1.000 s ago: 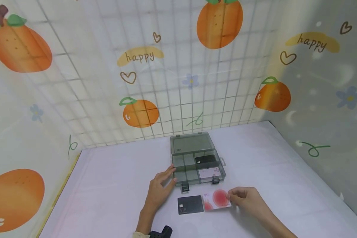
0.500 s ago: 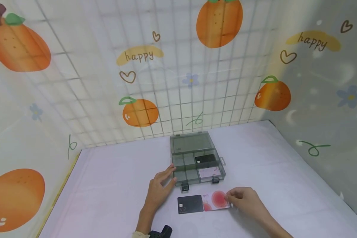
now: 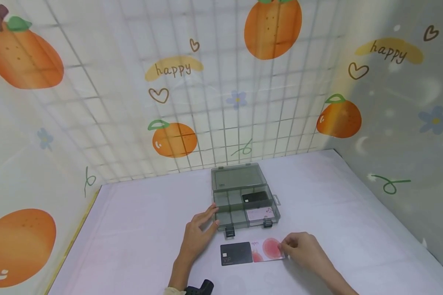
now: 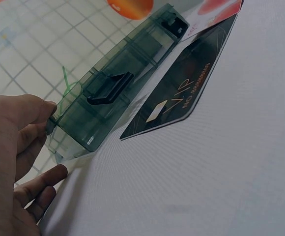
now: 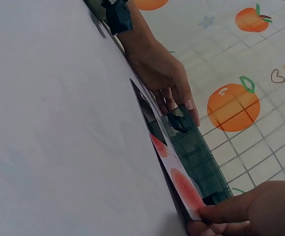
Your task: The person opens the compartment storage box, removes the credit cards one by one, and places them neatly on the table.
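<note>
My right hand (image 3: 305, 249) pinches the right edge of a white card with red circles (image 3: 268, 250) between thumb and fingers. The card's left end meets a black VIP card (image 3: 236, 255) that lies on the table; in the right wrist view the held card (image 5: 184, 189) is slightly raised at the fingers. Behind them stands a translucent grey-green compartment box (image 3: 238, 225), its lid tipped back. My left hand (image 3: 198, 232) touches the box's left side with extended fingertips. A black card (image 3: 256, 198) and a pale pink card (image 3: 259, 214) lie in the right-hand compartments.
Two dark latches (image 3: 230, 232) stick out from the box's front, and a small loop (image 3: 276, 200) from its right side. The white table (image 3: 144, 229) meets a tiled wall (image 3: 214, 106) covered with an orange-print sheet. A dark device (image 3: 201, 288) sits on the left wrist.
My right hand has shifted slightly left with the red-circle card, lowering it and lining it up against the black card. The left hand and the box have stayed still.
</note>
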Demonstrator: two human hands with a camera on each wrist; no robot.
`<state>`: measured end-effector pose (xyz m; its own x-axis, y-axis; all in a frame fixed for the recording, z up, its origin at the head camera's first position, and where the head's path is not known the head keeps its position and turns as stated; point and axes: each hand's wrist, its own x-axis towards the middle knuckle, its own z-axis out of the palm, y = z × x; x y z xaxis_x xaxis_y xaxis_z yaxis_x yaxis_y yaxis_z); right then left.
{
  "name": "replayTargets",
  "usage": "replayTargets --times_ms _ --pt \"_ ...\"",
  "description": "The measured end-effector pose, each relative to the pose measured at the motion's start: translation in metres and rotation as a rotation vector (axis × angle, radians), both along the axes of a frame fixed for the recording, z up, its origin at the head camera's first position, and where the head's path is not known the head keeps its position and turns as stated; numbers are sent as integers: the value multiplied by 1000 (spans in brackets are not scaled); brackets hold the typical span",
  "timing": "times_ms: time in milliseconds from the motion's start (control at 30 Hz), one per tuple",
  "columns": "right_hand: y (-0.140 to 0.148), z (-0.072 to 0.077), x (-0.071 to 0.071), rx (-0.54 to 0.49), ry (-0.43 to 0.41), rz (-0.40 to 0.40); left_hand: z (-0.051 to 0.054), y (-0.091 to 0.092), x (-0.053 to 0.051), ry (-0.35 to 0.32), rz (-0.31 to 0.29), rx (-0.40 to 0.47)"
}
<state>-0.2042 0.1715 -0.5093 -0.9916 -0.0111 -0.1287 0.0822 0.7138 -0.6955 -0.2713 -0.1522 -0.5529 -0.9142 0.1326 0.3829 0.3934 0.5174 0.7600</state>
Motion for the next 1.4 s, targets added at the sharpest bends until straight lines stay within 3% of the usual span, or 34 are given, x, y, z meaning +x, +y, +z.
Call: replayTargets --times_ms 400,567,700,900,1100,1400 --pt "-1 0 2 59 34 4 0 0 0 -18 2 -23" --pt "5 3 -12 25 14 7 1 -2 -1 -3 3 -39" --pt "14 7 -31 -12 120 -8 0 -3 -2 10 11 -28" --pt "27 1 -58 -5 324 -1 -2 -1 -1 -50 5 -17" --pt "32 -11 -78 -34 441 131 -2 0 -2 -6 12 -32" --pt "34 -20 -96 -26 491 302 -2 1 -1 -8 15 -23"
